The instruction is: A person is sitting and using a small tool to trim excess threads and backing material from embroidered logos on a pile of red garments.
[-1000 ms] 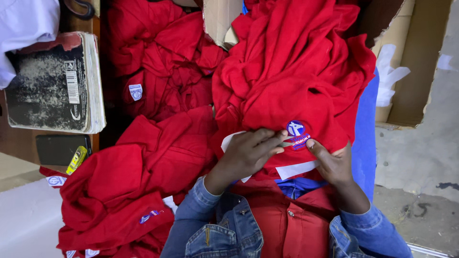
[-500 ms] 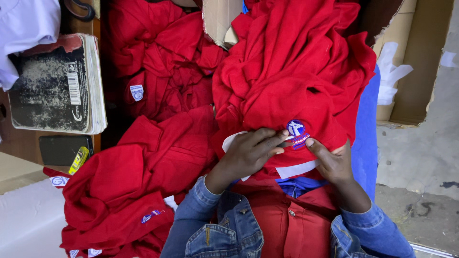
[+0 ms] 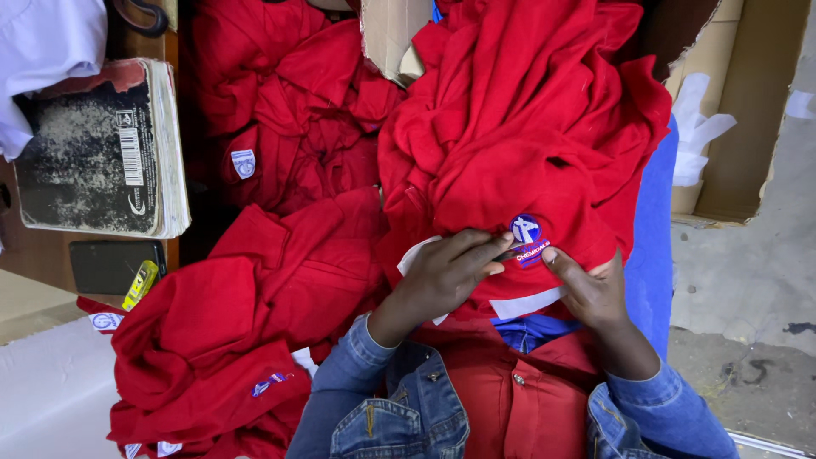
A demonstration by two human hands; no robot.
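Red garment: bunched in a heap on the person's lap, rising toward the top of the view. A round blue-and-white badge sat on its lower front fold.

Left hand: lay on the garment just left of the badge, fingers stretched toward it, grip closed on a pinch of red cloth beside the badge. Denim sleeve below it.

Right hand: just below and right of the badge, thumb pressed on the cloth at the badge's lower edge; grip clamped on the garment.

White and blue cloth strips: below the badge, between the two hands.

Pile of red garments: left of the badge, several with small badges of their own.

Worn dark book: far left of the badge, on a wooden counter; a dark phone and a yellow object lay beneath it.

Cardboard box: right of the badge, with white fabric scraps at its edge.
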